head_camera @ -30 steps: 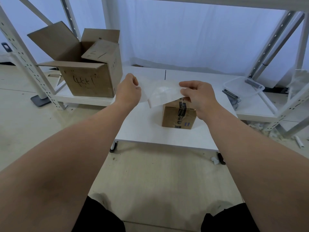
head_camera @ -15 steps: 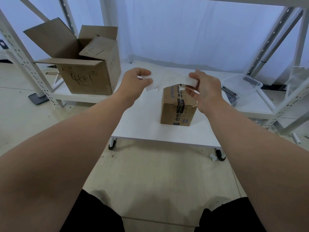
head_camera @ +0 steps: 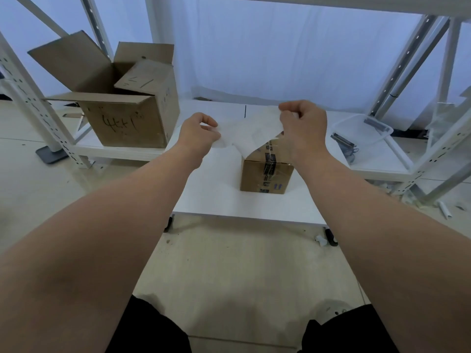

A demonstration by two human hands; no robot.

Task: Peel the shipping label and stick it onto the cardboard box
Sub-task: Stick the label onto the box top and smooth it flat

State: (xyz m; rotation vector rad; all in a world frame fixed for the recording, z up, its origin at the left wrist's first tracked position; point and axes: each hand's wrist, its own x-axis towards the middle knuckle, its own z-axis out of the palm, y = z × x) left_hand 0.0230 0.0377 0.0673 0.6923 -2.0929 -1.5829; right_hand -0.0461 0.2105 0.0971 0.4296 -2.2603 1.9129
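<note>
Here we hold the shipping label (head_camera: 251,135) stretched between both hands, just over the cardboard box (head_camera: 266,171) on the white bench (head_camera: 211,192). Our left hand (head_camera: 201,133) pinches its 9 o'clock edge and our right hand (head_camera: 304,128) pinches its 2 o'clock corner, fingers curled tight on the paper. We judge the two grips pull apart to split the label from its liner; which layer is which, we cannot tell. One corner droops toward the box's top edge, and contact is unclear. Holding it over the box keeps the sticking move short. An open carton (head_camera: 127,115) stands at 10 o'clock of the box.
</note>
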